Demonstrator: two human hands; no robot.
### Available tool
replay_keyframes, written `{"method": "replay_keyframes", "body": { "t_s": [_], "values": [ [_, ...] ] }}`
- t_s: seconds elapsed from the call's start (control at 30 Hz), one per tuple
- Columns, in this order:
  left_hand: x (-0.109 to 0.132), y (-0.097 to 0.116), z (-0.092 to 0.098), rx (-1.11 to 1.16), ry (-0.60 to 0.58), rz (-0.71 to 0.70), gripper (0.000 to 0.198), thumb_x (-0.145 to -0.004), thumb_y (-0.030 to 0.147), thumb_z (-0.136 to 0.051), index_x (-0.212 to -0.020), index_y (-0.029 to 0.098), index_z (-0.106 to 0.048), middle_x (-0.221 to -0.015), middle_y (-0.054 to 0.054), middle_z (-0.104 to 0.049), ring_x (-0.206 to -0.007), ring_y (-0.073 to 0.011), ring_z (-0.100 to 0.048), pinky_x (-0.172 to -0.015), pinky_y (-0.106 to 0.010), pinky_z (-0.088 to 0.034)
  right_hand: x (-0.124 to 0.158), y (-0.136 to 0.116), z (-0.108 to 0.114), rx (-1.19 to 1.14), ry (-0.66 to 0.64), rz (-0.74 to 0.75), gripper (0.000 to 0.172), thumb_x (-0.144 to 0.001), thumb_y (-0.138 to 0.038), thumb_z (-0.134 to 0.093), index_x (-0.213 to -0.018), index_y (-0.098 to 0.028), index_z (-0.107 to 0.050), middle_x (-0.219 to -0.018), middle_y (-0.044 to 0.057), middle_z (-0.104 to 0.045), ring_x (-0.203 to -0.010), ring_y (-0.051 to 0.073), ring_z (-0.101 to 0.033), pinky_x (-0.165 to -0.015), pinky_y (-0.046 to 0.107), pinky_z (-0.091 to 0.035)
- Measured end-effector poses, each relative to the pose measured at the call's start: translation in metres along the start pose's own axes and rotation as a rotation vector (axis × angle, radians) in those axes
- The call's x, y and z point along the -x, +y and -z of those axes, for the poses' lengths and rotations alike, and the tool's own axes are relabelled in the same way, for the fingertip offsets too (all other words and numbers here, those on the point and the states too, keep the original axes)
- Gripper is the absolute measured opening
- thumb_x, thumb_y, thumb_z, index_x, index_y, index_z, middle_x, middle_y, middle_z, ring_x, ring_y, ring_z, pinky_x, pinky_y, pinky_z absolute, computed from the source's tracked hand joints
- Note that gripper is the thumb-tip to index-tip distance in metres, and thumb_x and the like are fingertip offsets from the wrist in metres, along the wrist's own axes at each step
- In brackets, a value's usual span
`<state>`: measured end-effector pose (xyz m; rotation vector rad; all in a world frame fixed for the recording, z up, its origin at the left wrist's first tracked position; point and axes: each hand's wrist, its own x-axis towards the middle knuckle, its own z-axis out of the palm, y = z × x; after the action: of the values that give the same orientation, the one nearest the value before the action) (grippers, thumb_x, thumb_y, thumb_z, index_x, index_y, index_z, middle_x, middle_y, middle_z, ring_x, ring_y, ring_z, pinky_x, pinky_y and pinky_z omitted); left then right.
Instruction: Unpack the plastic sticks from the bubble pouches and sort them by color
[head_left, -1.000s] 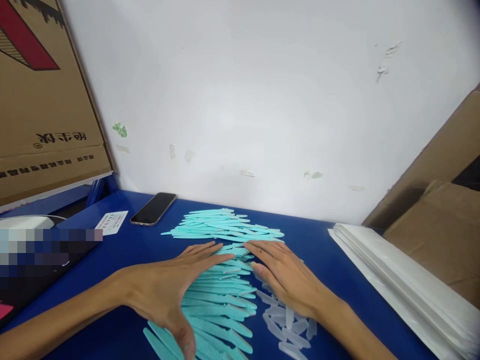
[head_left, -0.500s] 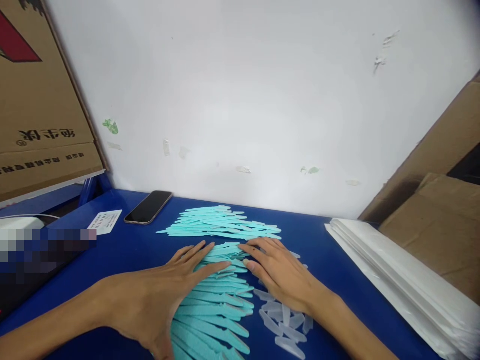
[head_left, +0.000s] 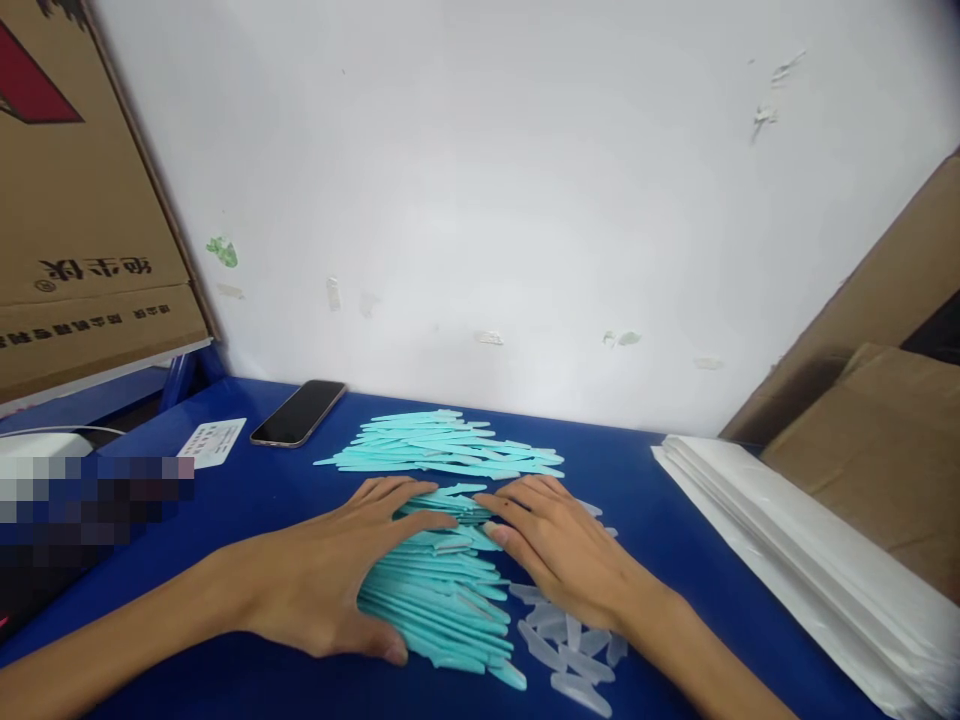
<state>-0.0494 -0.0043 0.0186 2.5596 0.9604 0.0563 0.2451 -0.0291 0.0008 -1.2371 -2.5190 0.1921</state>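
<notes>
A heap of thin teal plastic sticks (head_left: 442,590) lies on the blue table (head_left: 285,500) in front of me. My left hand (head_left: 330,575) cups the heap's left side, fingers stretched along it and thumb at its near edge. My right hand (head_left: 559,545) lies flat on the heap's right side, fingers spread, over several clear plastic caps (head_left: 570,650). The fingertips of both hands nearly meet at the far end of the heap. A second flat spread of teal sticks (head_left: 442,445) lies farther back.
A dark phone (head_left: 298,413) and a white card (head_left: 214,442) lie at the back left. Stacked white bags (head_left: 795,570) run along the right. Cardboard boxes stand at left (head_left: 82,230) and right (head_left: 877,440). A white wall closes the back.
My left hand has slid toward me and inward, squeezing the spread-out near sticks into a tighter heap. My right hand stayed almost in place.
</notes>
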Motion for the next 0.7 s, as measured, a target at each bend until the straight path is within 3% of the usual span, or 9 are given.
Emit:
{"method": "replay_keyframes", "body": {
  "t_s": [0.07, 0.23, 0.4, 0.7],
  "values": [
    [0.000, 0.001, -0.004, -0.029, 0.064, 0.024, 0.099, -0.074, 0.058, -0.084, -0.157, 0.047, -0.033, -0.169, -0.005, -0.029, -0.152, -0.0487, -0.021, -0.113, -0.075, -0.032, 0.000, 0.000, 0.000, -0.011, -0.005, -0.004, 0.040, -0.111, -0.039, -0.035, -0.142, -0.026, -0.058, -0.127, 0.006, -0.069, -0.117, 0.024, -0.060, -0.105, 0.045, -0.044],
    [-0.002, 0.000, 0.002, -0.033, -0.011, -0.038, 0.082, -0.087, 0.064, -0.070, -0.158, 0.047, -0.032, -0.168, -0.004, -0.029, -0.152, -0.0470, -0.024, -0.111, -0.072, -0.038, 0.003, -0.003, 0.003, -0.050, -0.022, -0.050, 0.044, -0.111, -0.042, -0.033, -0.151, -0.030, -0.049, -0.128, 0.004, -0.068, -0.117, 0.023, -0.060, -0.106, 0.045, -0.044],
    [-0.004, 0.000, 0.004, -0.052, -0.010, -0.030, 0.070, -0.095, 0.061, -0.061, -0.157, 0.046, -0.033, -0.167, -0.006, -0.032, -0.152, -0.0443, -0.027, -0.113, -0.070, -0.037, 0.009, -0.002, 0.008, -0.008, -0.058, -0.083, 0.051, -0.110, -0.042, -0.033, -0.158, -0.027, -0.038, -0.134, 0.008, -0.065, -0.126, 0.027, -0.057, -0.114, 0.053, -0.039],
    [-0.006, -0.001, 0.000, -0.070, 0.062, -0.070, 0.064, -0.095, 0.058, -0.062, -0.153, 0.039, -0.043, -0.160, -0.007, -0.043, -0.148, -0.0401, -0.037, -0.116, -0.058, -0.039, 0.017, 0.010, 0.006, 0.067, -0.101, -0.129, 0.065, -0.103, -0.047, -0.049, -0.162, -0.028, -0.030, -0.152, 0.010, -0.054, -0.142, 0.033, -0.047, -0.121, 0.061, -0.030]
  ]
}}
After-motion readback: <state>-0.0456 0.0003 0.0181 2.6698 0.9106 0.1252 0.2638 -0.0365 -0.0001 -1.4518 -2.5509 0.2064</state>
